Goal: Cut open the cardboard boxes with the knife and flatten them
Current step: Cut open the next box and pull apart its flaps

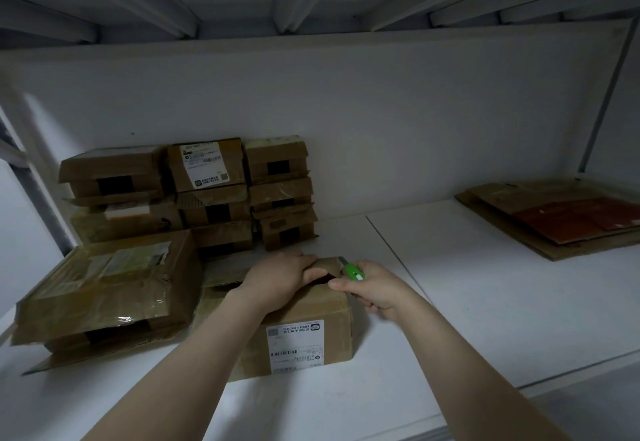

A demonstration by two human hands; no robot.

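One labelled box (pixel 332 309), print illegible, left grip (pixel 280 278) curled round flap (pixel 329 263), right grip (pixel 374 288) clamping green knife (pixel 353 271)

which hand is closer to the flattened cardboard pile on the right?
Right. The right hand, gripping the green knife, is at the box's right edge, left of the flattened cardboard pile; the left hand holds the box top, farther left.

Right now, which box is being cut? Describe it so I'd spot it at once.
On the white shelf, in front of the stack of boxes by the back wall, one box sits nearest the viewer. It bears a white label on its near face, and it alone has the left hand gripping its top and the right hand holding a green knife at its corner.
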